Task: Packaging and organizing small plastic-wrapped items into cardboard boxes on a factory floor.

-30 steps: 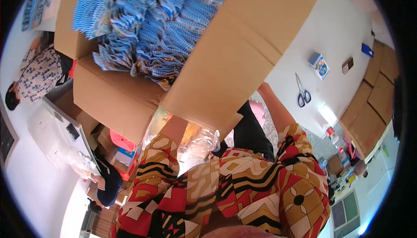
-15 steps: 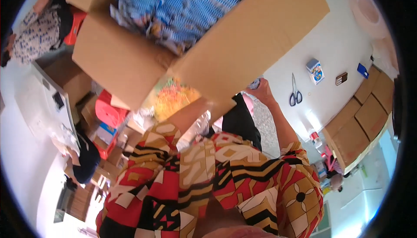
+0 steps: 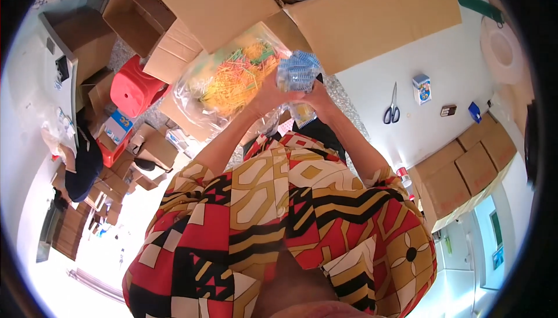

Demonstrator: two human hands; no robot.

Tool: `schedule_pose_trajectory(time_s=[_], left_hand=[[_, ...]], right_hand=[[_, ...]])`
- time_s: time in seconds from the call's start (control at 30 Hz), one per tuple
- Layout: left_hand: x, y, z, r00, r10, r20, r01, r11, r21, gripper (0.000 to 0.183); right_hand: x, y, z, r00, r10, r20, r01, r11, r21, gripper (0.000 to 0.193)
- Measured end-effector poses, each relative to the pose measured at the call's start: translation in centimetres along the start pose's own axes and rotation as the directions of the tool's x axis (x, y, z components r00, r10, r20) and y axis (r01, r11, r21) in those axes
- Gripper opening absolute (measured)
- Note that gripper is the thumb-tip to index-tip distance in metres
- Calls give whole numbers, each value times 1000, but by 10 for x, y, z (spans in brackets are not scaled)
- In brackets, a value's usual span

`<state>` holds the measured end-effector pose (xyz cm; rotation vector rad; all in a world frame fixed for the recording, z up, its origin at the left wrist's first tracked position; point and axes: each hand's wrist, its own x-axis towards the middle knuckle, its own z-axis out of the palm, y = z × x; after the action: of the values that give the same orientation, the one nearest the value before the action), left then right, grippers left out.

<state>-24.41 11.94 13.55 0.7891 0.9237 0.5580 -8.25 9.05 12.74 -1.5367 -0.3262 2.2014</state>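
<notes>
Blue packet bundle [image 3: 298, 71]: now lifted clear of the open box [image 3: 372, 16], held before the chest by both hands, left hand [image 3: 268, 94] and right hand [image 3: 317, 94] fingers clamped on it, above the bag of sticks [image 3: 229, 83].

This looks like a small packing workshop. A large open cardboard box [image 3: 372, 16] stands on a white bench [image 3: 442, 85] at the far side, closed cartons [image 3: 465, 173] are stacked on the right, and flattened boxes [image 3: 145, 39] and a red stool [image 3: 136, 91] crowd the floor on the left.
</notes>
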Motion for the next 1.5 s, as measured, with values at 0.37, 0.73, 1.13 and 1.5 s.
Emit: schedule_pose_trajectory(time_s=[0.37,0.73,1.13,1.5], left_hand=[[-30,4,12,984,-121,-130,88,967,-239,56],[-15,59,76,996,84,28,-83,996,-9,56],[107,216,26,779,626,37,-620,759,202,56],[172,249,29,812,580,-62,-575,813,91,38]], right_hand=[[-42,-10,30,936,-353,2,346,918,-193,66],[-104,-48,-6,898,-431,-91,333,800,-499,60],[-37,-254,17,401,-904,149,765,242,-596,55],[11,-316,-10,259,-917,302,700,-37,-713,49]])
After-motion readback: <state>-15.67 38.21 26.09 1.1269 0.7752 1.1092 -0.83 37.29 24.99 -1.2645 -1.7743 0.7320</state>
